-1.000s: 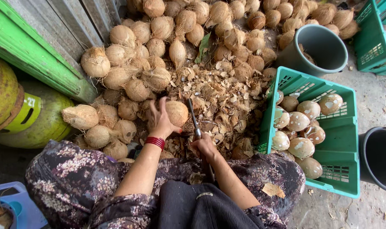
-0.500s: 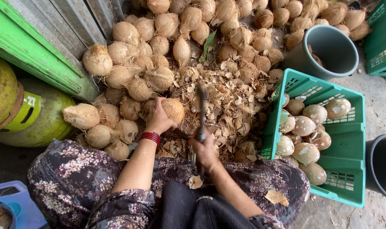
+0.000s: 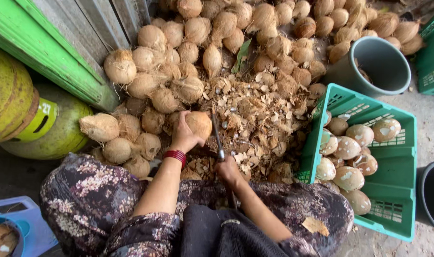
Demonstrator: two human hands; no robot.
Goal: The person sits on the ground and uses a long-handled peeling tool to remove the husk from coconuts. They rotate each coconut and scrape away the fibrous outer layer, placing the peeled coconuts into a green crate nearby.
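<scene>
My left hand [image 3: 182, 134] grips a brown coconut [image 3: 199, 124] just above my lap; a red band circles that wrist. My right hand [image 3: 228, 170] holds the handle of a long knife [image 3: 218, 137], whose blade points up and lies against the right side of the coconut. Under both hands spreads a heap of shell chips and husk scraps [image 3: 255, 119].
A big pile of husked coconuts [image 3: 217, 28] fills the ground ahead and to the left. A green crate [image 3: 393, 190] with several peeled coconuts stands at right, a grey bucket [image 3: 381, 66] behind it. Yellow-green gas cylinders [image 3: 40, 123] lie at left beside a green wall beam.
The knife has swung from a raised position down against the coconut's right side. My left hand still holds the coconut in nearly the same place.
</scene>
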